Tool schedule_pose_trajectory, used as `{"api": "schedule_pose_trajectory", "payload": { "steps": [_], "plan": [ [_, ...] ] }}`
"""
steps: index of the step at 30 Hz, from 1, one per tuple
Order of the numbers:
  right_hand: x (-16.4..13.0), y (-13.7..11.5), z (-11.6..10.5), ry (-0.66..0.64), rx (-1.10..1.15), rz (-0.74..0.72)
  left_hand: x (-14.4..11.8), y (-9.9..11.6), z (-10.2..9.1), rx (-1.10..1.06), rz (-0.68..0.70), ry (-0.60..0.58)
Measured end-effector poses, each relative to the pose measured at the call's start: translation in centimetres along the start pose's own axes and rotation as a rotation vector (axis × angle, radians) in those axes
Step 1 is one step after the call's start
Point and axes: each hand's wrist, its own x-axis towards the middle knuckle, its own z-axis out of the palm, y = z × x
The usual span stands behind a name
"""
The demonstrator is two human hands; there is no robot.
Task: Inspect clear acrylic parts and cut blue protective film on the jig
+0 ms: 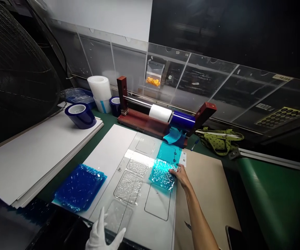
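My left hand (101, 234), in a white glove, has its thumb and fingers spread at the near edge of the white board (158, 231). Just beyond it lies a clear rectangular sheet (118, 217). Bare, my right hand (182, 176) pinches the right edge of a wrinkled, translucent blue film piece (161, 175). That piece lies over the board's right side, below a smoother blue film strip (167, 152). Black rounded outlines (157, 202) mark the board, and bubbled clear film (129, 185) covers some of them. Left of these sits a stack of dark blue film pieces (79, 187).
Behind the board, a red-brown roll stand (142, 121) carries a white roll (160, 113) and a blue film roll (182, 120). Another blue roll (81, 116) rests on white sheets (35, 149) at left. A brown board (204, 194), green pouch (219, 140) and phone (234, 238) are at right.
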Motion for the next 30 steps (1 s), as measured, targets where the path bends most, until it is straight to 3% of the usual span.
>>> {"api": "schedule_pose_trajectory", "payload": {
  "steps": [4, 7, 11, 15, 19, 22, 26, 30],
  "plan": [
    [-6.8, 2.0, 0.9, -0.092, 0.09, 0.047, -0.9, 0.4, -0.1, -0.403, -0.145, -0.362],
    [-12.3, 3.9, 1.3, -0.123, 0.113, 0.076, -2.2, 1.4, -0.4, -0.628, -0.157, -0.629],
    [-18.8, 6.5, 2.1, -0.148, 0.179, 0.123, -4.7, 1.7, 0.6, -0.747, -0.205, -0.752],
    [-23.0, 9.1, 2.6, -0.125, 0.137, 0.11, -7.4, -0.3, 2.5, -0.726, -0.252, -0.728],
    [-23.0, 11.2, 0.4, -0.14, -0.057, -0.012, -8.9, -2.3, 4.1, -0.689, -0.28, -0.692],
    [-20.7, 11.6, -4.0, -0.078, -0.365, -0.195, -8.8, -2.7, 5.5, -0.669, -0.291, -0.65],
    [-17.7, 11.2, -10.3, 0.001, -0.609, -0.245, -8.3, -2.8, 7.5, -0.629, -0.318, -0.55],
    [-16.8, 10.8, -13.0, 0.013, -0.807, -0.283, -8.0, -3.1, 8.7, -0.551, -0.327, -0.49]
  ]
}}
